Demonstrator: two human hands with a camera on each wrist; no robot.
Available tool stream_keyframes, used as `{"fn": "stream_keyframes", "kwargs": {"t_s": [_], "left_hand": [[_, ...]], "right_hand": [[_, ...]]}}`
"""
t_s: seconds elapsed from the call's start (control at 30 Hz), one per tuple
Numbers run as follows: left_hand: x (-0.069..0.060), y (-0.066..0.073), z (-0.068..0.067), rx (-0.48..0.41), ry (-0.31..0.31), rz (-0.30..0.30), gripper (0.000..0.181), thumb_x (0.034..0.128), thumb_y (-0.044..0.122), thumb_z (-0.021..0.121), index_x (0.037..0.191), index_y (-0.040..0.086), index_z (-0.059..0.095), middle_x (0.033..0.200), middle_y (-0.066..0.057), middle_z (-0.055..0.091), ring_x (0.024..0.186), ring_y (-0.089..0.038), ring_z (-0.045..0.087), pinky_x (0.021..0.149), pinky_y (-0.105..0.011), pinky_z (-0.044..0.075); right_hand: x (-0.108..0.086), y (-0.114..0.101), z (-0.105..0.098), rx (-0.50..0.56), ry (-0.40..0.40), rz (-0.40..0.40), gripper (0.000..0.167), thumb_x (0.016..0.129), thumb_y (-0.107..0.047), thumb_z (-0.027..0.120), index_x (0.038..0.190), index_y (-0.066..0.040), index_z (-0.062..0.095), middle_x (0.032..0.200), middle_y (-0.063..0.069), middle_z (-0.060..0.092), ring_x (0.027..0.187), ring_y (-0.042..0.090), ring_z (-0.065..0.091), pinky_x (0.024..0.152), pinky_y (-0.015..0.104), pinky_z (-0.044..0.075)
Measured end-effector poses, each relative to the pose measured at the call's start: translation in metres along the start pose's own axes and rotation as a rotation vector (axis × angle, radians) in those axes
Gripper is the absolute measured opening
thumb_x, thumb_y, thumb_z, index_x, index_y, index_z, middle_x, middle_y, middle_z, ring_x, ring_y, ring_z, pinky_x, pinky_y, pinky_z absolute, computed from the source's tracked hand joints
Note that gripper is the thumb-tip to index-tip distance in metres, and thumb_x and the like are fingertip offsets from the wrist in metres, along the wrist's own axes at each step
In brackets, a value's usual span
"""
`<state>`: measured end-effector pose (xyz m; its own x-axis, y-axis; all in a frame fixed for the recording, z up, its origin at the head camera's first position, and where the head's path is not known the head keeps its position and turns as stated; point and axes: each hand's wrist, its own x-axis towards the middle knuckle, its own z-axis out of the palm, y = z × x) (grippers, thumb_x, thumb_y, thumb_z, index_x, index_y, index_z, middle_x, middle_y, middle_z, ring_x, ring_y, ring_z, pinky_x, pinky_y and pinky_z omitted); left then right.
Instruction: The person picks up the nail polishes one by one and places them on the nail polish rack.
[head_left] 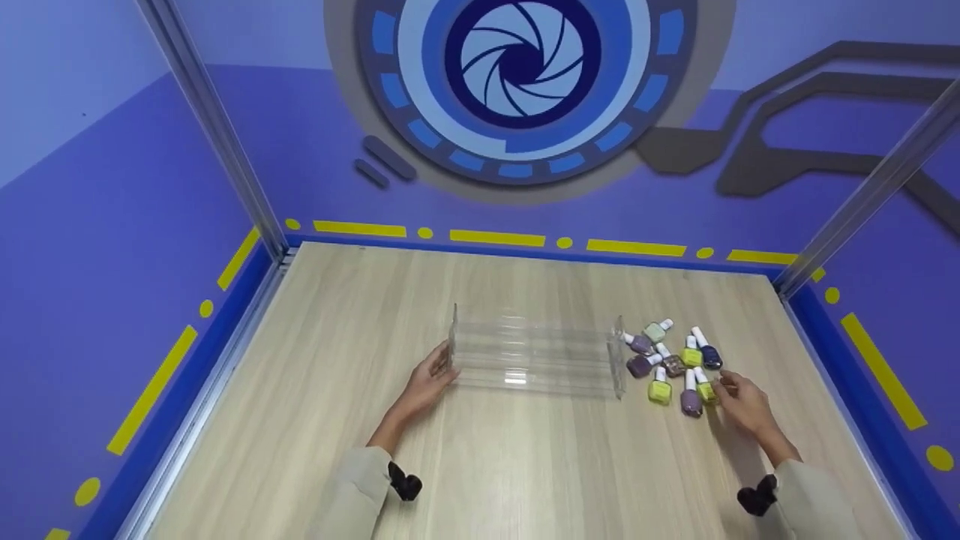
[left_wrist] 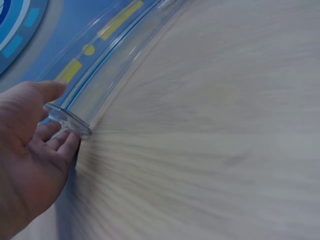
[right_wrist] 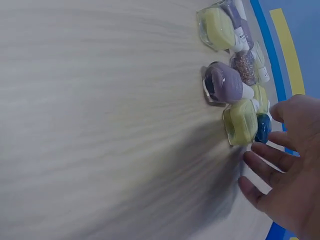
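Observation:
A clear plastic tiered rack (head_left: 532,356) stands on the table in the middle of the head view. My left hand (head_left: 431,379) holds its left end panel; in the left wrist view, thumb and fingers lie on either side of that panel (left_wrist: 72,120). To the right of the rack lie several nail polish bottles with white caps. My right hand (head_left: 744,401) is beside the nearest yellow nail polish bottle (head_left: 706,390), its fingers spread and loosely bent. A purple nail polish bottle (right_wrist: 225,82) lies next to that yellow one. Nothing shows within the right hand's grasp.
More bottles lie close together: another yellow bottle (head_left: 660,391), a dark blue one (head_left: 711,356), a glittery brown one (head_left: 673,365) and a pale green one (head_left: 655,331). Blue panels with yellow marks (head_left: 497,238) border the wooden table (head_left: 525,465) at the back and sides.

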<state>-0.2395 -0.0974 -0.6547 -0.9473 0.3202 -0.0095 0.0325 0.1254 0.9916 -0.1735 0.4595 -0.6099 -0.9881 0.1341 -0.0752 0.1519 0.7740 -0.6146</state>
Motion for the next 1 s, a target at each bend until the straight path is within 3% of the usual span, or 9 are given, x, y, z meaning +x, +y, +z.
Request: {"fn": "stream_keyframes", "kwargs": {"t_s": [0.1,0.23,0.33,0.43,0.6,0.77,1.0], "left_hand": [[0.000,-0.002,0.000,0.012,0.012,-0.005,0.059,0.1076,0.007,0.048,0.160,-0.003,0.023,0.165,-0.027,0.028,0.153,-0.043,0.028,0.126,-0.050,0.031],[0.001,-0.007,0.002,-0.029,0.032,-0.041,0.055,0.1089,0.012,0.047,0.159,0.000,0.029,0.163,-0.025,0.033,0.152,-0.042,0.032,0.122,-0.049,0.039],[0.001,-0.008,0.003,-0.059,0.050,-0.059,0.054,0.1086,0.015,0.049,0.158,0.002,0.032,0.162,-0.024,0.036,0.151,-0.041,0.036,0.118,-0.048,0.045],[0.000,-0.007,0.003,-0.067,0.062,-0.063,0.054,0.1082,0.016,0.051,0.158,0.004,0.034,0.162,-0.023,0.038,0.150,-0.040,0.038,0.117,-0.048,0.046],[-0.001,-0.008,0.004,-0.073,0.063,-0.075,0.055,0.1079,0.018,0.052,0.158,0.004,0.034,0.163,-0.022,0.037,0.150,-0.039,0.039,0.119,-0.047,0.045],[-0.003,-0.010,0.003,-0.041,0.084,-0.068,0.055,0.1077,0.017,0.052,0.158,0.002,0.034,0.161,-0.023,0.039,0.149,-0.039,0.039,0.119,-0.046,0.044],[-0.003,-0.008,0.002,-0.012,0.069,-0.060,0.054,0.1087,0.019,0.050,0.158,0.004,0.034,0.162,-0.021,0.038,0.151,-0.036,0.038,0.121,-0.042,0.042]], "right_hand": [[0.002,-0.001,0.004,0.003,-0.021,0.037,0.055,0.108,-0.020,0.045,0.143,0.022,0.038,0.135,0.045,0.051,0.125,0.058,0.054,0.106,0.063,0.048],[0.004,-0.001,0.010,0.019,0.010,0.089,0.054,0.109,-0.020,0.041,0.141,0.023,0.040,0.133,0.044,0.052,0.123,0.055,0.055,0.102,0.060,0.052],[0.007,-0.004,0.017,0.043,0.047,0.141,0.053,0.109,-0.022,0.041,0.140,0.021,0.044,0.130,0.041,0.054,0.117,0.049,0.058,0.090,0.046,0.056],[0.013,-0.008,0.022,0.073,0.059,0.191,0.053,0.109,-0.025,0.041,0.138,0.018,0.049,0.122,0.033,0.059,0.103,0.036,0.059,0.075,0.029,0.050],[0.018,-0.013,0.027,0.090,0.120,0.252,0.048,0.106,-0.025,0.050,0.132,0.015,0.058,0.104,0.023,0.065,0.084,0.020,0.055,0.060,0.020,0.043],[0.017,-0.014,0.033,0.142,0.212,0.317,0.041,0.100,-0.023,0.062,0.126,0.008,0.067,0.111,0.026,0.070,0.079,0.015,0.054,0.055,0.016,0.042],[0.018,-0.013,0.030,0.222,0.205,0.407,0.041,0.099,-0.026,0.063,0.122,0.008,0.068,0.113,0.022,0.070,0.092,0.020,0.057,0.063,0.018,0.043]]}}
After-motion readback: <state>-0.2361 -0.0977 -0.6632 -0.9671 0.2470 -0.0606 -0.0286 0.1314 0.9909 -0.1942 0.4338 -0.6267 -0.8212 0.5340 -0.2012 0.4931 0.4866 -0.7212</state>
